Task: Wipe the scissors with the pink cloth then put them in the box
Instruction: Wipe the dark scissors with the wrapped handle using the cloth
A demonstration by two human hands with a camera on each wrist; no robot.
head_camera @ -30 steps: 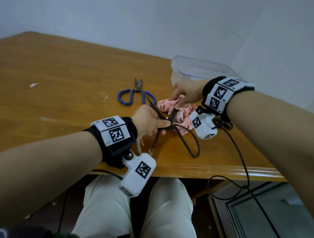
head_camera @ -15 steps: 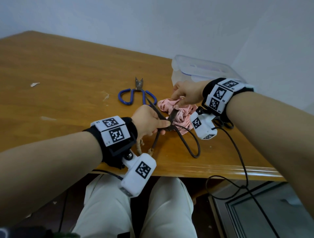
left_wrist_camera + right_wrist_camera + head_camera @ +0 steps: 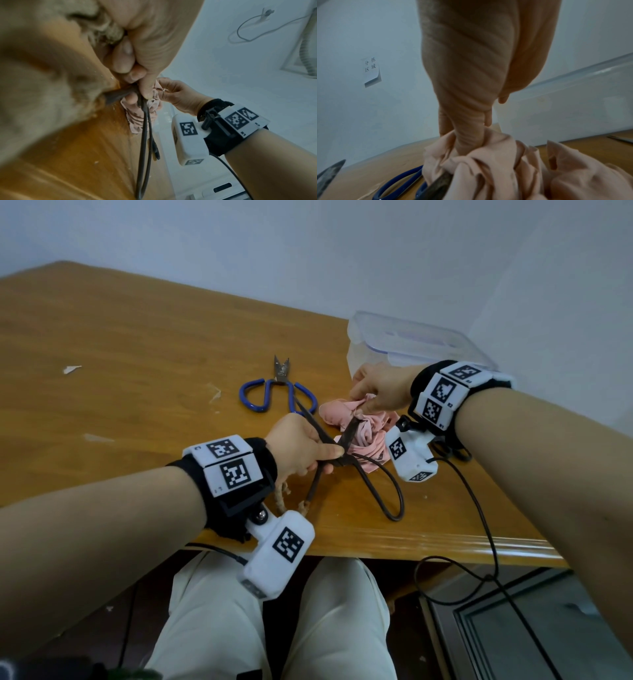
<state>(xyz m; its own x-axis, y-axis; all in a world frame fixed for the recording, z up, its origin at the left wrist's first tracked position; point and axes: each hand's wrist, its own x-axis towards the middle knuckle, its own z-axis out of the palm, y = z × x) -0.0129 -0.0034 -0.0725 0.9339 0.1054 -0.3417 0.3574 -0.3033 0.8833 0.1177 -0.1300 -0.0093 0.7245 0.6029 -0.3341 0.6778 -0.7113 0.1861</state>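
The left hand (image 3: pixel 301 448) grips the dark scissors (image 3: pixel 346 453) at the pivot, blades spread, one blade apparently buried in the pink cloth (image 3: pixel 359 428) that the right hand (image 3: pixel 380 386) pinches beside the clear box (image 3: pixel 411 344).

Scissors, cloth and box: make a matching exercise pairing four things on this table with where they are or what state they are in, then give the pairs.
Things:
1. dark scissors
2. blue scissors
3. pink cloth
4. box

States:
A. pinched by the right hand
B. lying untouched on the table
C. at the far table edge, by the wall
D. gripped near the pivot by the left hand, blades open

Pairs: 1-D, 2-B, 3-A, 4-C
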